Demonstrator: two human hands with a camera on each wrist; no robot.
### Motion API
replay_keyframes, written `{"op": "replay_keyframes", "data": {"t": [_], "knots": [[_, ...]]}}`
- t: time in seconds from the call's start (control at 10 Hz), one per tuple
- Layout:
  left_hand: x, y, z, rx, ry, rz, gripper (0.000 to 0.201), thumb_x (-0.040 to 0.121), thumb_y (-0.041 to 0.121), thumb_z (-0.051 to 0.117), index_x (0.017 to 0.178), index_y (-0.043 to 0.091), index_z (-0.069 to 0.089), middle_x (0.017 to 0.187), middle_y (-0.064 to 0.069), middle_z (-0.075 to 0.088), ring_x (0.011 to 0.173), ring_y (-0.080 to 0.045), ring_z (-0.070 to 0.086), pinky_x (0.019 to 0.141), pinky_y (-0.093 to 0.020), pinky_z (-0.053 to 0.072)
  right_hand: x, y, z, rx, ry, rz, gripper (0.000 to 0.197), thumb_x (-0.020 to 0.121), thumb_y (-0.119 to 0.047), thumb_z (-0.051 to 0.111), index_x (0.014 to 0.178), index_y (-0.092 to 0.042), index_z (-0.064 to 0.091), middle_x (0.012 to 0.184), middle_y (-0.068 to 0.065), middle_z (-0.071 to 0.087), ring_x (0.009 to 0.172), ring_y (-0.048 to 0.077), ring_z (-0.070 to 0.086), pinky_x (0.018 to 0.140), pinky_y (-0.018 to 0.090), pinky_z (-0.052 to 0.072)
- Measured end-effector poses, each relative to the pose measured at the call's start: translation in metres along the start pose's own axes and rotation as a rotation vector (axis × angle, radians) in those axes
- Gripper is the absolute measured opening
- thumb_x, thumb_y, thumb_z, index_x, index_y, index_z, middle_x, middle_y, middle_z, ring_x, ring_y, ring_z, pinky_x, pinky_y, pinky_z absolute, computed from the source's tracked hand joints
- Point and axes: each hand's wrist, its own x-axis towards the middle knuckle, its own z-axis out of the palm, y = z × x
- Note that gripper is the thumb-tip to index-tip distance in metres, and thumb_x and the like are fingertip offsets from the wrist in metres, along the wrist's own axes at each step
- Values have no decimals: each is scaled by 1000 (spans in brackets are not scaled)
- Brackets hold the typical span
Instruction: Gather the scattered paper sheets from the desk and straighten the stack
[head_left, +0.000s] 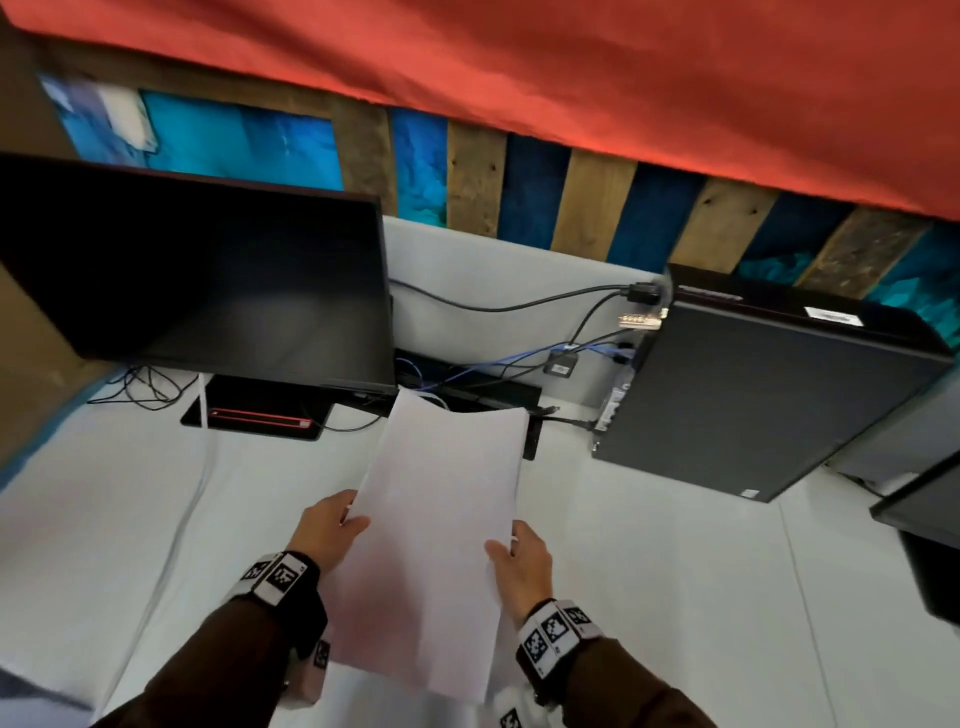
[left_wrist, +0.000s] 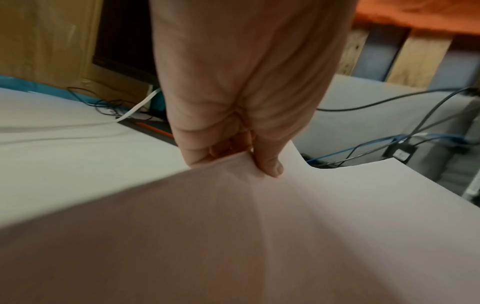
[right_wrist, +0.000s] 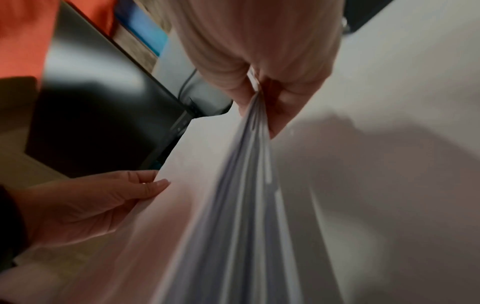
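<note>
- While both hands grip it, the paper stack (head_left: 436, 525) is held up over the white tabletop (head_left: 130, 519), tilted away from the person.
- Left hand (head_left: 327, 530) pinches the stack's left edge, thumb on top, fingers under.
- Right hand (head_left: 519, 564) pinches the right edge; sheet edges fan unevenly in the right wrist view.
- Behind: dark monitor (head_left: 197, 270) at left, black computer case (head_left: 753, 389) at right, cables (head_left: 519, 306) between them.

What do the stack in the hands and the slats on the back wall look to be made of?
Stack: thin white matte paper; it bends, and separate sheet edges show in the right wrist view. Slats: apparently rough, unvarnished wood, with knots and grain; the blue ones between look painted.
</note>
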Motion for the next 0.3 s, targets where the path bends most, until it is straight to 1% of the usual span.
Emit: {"op": "replay_keyframes", "data": {"t": [0.1,0.2,0.3], "knots": [[10,-29,1,66,-39,-92,42,87,21,61,126,8,55,126,-15,62,115,-29,57,93,-29,40,6,8,35,-80,-79,98,25,87,-12,55,68,-21,43,78,1,56,74,19,52,65,26,44],[14,-37,3,77,-36,-135,41,86,21,62,124,8,56,125,-15,63,116,-29,57,93,-28,40,4,8,47,-126,-98,137,30,89,-14,54,66,-23,37,71,-5,46,68,14,46,59,22,37],[18,-44,6,50,-1,-161,46,85,21,63,128,8,53,125,-17,62,117,-30,56,96,-31,39,5,8,51,-114,-110,159,13,89,-17,56,79,-17,46,83,-1,54,81,18,52,69,24,39]]}}
